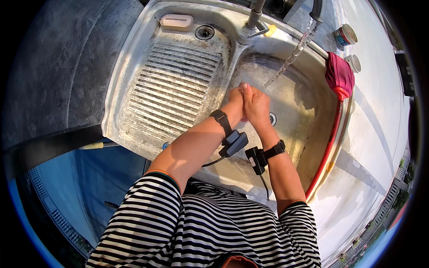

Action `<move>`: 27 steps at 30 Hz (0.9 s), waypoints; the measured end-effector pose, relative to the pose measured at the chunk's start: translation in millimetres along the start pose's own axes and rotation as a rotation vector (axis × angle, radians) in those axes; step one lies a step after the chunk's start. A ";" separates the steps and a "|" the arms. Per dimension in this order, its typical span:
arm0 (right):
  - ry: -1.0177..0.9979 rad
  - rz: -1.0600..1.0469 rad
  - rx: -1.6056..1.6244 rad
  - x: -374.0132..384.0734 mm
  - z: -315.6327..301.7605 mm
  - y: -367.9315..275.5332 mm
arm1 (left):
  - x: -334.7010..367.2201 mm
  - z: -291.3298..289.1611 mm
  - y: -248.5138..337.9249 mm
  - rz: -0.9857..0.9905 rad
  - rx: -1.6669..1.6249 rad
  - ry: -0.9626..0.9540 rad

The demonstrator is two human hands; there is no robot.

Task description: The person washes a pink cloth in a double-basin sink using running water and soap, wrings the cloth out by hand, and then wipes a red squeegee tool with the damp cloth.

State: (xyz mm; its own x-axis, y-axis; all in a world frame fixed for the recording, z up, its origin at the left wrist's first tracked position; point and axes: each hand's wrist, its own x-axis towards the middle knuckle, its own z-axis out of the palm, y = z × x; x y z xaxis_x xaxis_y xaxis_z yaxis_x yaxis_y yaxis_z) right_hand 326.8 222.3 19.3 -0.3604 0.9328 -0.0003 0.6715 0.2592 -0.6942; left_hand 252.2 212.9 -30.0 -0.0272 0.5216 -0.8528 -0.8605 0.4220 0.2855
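Over the basin of a worn stone-like sink (308,147), my two hands meet, palms turned inward. My left hand (237,100) is closed against my right hand (258,105), whose thumb points up and away from me. Their skin looks wet. A bit of pink shows under the hands, too small to name, and whatever lies between the palms is hidden. Running water (290,60) falls from a dark spout (317,11) into the basin just beyond my right hand, apart from it. Beside my right wrist, the basin's drain (272,118) is partly visible.
Left of the basin lies a ribbed drainboard (172,80) with a pale pink brush (176,22) and a second drain (204,32). A grey tap (255,22) stands at the back, near a yellow piece (270,30). A red-handled magenta mop (338,73) and two tubs (345,35) line the right.
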 end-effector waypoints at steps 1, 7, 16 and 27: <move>0.036 0.041 -0.041 6.8 7.5 13.5 | 6.2 0.6 -9.6 0.023 0.015 0.013; 0.099 0.112 -0.086 40.4 -3.8 53.6 | -2.6 23.6 4.0 0.517 0.424 0.030; -0.082 0.550 0.933 50.5 4.3 91.8 | -28.0 -5.2 44.5 0.204 0.697 -0.059; -0.267 0.467 1.120 -4.5 -50.4 -34.8 | -18.3 6.1 2.7 -0.018 0.146 -0.027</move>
State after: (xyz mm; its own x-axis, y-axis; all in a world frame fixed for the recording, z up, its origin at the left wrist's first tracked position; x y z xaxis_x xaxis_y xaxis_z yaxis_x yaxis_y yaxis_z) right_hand 337.7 221.7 79.7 -0.4446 0.7640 -0.4676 -0.1038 -0.5624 -0.8203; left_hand 253.5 209.0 -11.0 0.0027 0.5323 -0.8466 -0.7774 0.5336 0.3330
